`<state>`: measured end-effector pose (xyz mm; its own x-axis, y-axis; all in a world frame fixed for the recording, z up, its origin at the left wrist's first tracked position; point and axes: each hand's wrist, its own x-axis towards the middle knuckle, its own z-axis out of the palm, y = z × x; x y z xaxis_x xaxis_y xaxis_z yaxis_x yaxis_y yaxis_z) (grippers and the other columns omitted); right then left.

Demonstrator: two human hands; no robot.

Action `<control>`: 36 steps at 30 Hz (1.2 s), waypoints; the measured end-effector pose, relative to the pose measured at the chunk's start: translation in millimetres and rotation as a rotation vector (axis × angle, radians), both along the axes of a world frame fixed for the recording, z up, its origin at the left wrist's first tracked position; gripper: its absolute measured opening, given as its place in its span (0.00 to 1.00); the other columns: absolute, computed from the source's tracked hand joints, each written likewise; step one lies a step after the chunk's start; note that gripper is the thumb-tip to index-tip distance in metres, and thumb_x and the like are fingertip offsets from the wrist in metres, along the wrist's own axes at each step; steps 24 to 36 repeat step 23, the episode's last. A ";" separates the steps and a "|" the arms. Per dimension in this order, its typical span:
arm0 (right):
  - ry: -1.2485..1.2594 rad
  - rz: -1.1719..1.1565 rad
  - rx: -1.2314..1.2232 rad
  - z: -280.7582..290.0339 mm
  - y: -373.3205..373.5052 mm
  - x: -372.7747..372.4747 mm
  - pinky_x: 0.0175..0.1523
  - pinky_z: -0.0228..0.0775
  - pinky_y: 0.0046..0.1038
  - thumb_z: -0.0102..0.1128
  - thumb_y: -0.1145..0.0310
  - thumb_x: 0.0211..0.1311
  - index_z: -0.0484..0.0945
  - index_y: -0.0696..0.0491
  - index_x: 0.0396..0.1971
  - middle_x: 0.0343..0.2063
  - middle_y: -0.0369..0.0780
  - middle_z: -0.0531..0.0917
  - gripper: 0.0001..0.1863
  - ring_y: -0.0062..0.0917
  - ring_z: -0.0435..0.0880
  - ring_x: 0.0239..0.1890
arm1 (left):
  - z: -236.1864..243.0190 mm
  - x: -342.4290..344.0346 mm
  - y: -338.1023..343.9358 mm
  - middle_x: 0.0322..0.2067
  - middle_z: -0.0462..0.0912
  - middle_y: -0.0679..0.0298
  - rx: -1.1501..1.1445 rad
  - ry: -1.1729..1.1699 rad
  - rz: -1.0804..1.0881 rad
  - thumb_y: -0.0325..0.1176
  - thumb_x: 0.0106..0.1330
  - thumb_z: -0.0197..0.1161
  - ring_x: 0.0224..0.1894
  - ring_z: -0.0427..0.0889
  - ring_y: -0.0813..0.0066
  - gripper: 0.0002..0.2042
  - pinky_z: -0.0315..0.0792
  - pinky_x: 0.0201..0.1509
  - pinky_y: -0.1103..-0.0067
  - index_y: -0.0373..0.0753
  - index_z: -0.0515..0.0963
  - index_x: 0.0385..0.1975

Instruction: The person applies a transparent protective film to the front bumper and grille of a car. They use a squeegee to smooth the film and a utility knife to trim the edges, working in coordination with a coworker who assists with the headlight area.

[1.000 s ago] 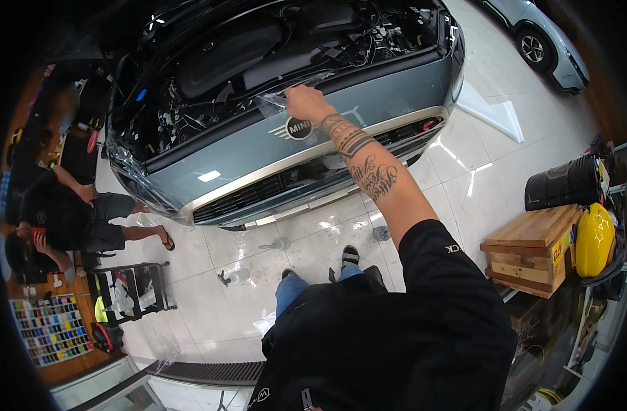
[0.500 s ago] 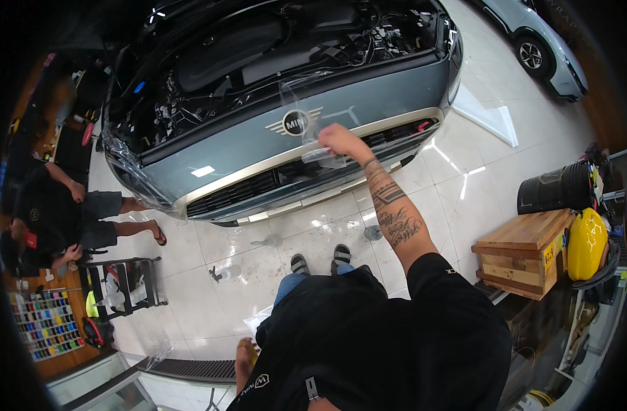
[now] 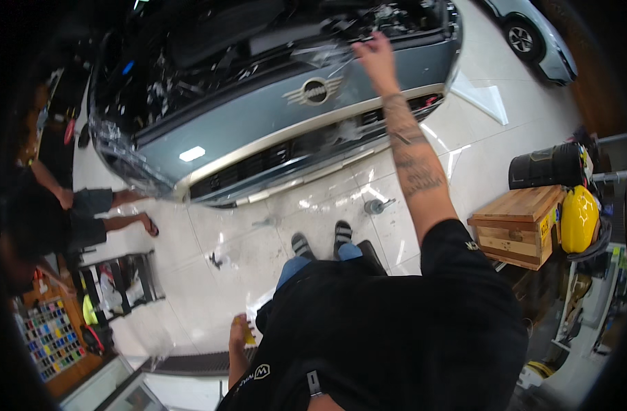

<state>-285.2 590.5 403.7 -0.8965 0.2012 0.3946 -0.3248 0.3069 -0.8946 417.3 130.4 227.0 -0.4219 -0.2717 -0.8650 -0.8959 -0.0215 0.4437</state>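
In front of me is the grey-blue front panel (image 3: 245, 113) of a car, with a winged badge (image 3: 315, 91) at its middle. My right hand (image 3: 374, 51) reaches out to the panel's top edge, right of the badge. Its fingers are closed on clear film (image 3: 320, 53), which stretches leftward along that edge; motion blurs the detail. Low beside my left hip, my left hand (image 3: 238, 334) is closed around a small yellow piece (image 3: 249, 331), mostly hidden by the fingers, its kind unclear.
The open engine bay (image 3: 224, 41) lies beyond the panel. Spray bottles (image 3: 375, 206) stand on the tiled floor (image 3: 306, 205) near my feet. At left are another person (image 3: 36, 212) and a black cart (image 3: 118, 284). A wooden box (image 3: 512, 229) and a yellow container (image 3: 578, 219) stand right.
My right hand has moved up and away from below the badge to the panel's top edge, drawing the clear film with it. My left hand has risen slightly, still holding the yellow piece.
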 end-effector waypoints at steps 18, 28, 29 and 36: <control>-1.380 0.238 0.383 -364.5 193.9 625.2 0.20 0.75 0.29 0.49 0.51 0.64 0.81 0.53 0.42 0.24 0.40 0.83 0.22 0.27 0.82 0.21 | -102.6 -262.2 118.8 0.43 0.75 0.54 0.150 0.124 -1.167 0.46 0.63 0.63 0.50 0.75 0.59 0.22 0.69 0.54 0.74 0.50 0.72 0.55; -1.640 -0.203 0.064 -445.9 184.8 642.7 0.40 0.80 0.37 0.48 0.50 0.64 0.81 0.54 0.43 0.40 0.48 0.84 0.23 0.39 0.85 0.36 | -173.3 -270.3 202.9 0.57 0.64 0.43 -0.429 0.149 -1.580 0.52 0.58 0.66 0.58 0.69 0.47 0.26 0.63 0.58 0.50 0.55 0.72 0.56; -1.640 -0.203 0.064 -445.9 184.8 642.7 0.40 0.80 0.37 0.48 0.50 0.64 0.81 0.54 0.43 0.40 0.48 0.84 0.23 0.39 0.85 0.36 | -173.3 -270.3 202.9 0.57 0.64 0.43 -0.429 0.149 -1.580 0.52 0.58 0.66 0.58 0.69 0.47 0.26 0.63 0.58 0.50 0.55 0.72 0.56; -1.640 -0.203 0.064 -445.9 184.8 642.7 0.40 0.80 0.37 0.48 0.50 0.64 0.81 0.54 0.43 0.40 0.48 0.84 0.23 0.39 0.85 0.36 | -173.3 -270.3 202.9 0.57 0.64 0.43 -0.429 0.149 -1.580 0.52 0.58 0.66 0.58 0.69 0.47 0.26 0.63 0.58 0.50 0.55 0.72 0.56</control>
